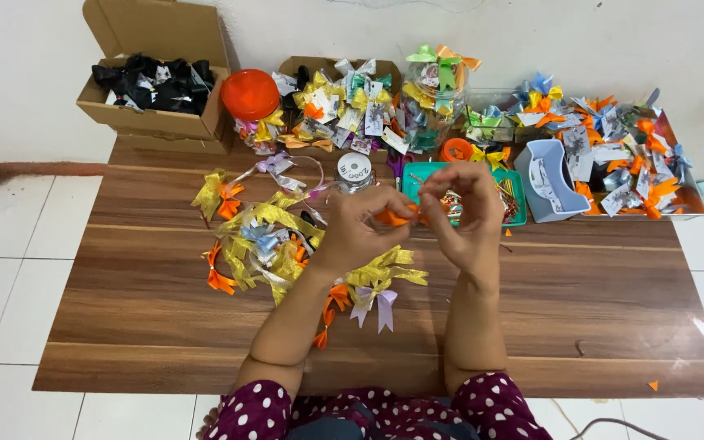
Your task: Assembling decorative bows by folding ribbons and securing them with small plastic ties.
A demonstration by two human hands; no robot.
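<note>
Polka-dot sleeves (482, 403) at six o'clock; left hand (352, 224) and right hand (466, 212) both pinch an orange ribbon piece (393, 217) (fingertips closed), which might slip toward the gold ribbon pile (275, 236) at nine o'clock.

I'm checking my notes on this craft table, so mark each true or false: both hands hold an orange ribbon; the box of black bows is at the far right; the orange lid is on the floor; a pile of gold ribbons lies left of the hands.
1. Both hands, left hand and right hand, hold an orange ribbon: true.
2. The box of black bows is at the far right: false, it is far left.
3. The orange lid is on the floor: false, it sits among the boxes on the table.
4. Gold ribbons lie left of the hands: true.
</note>
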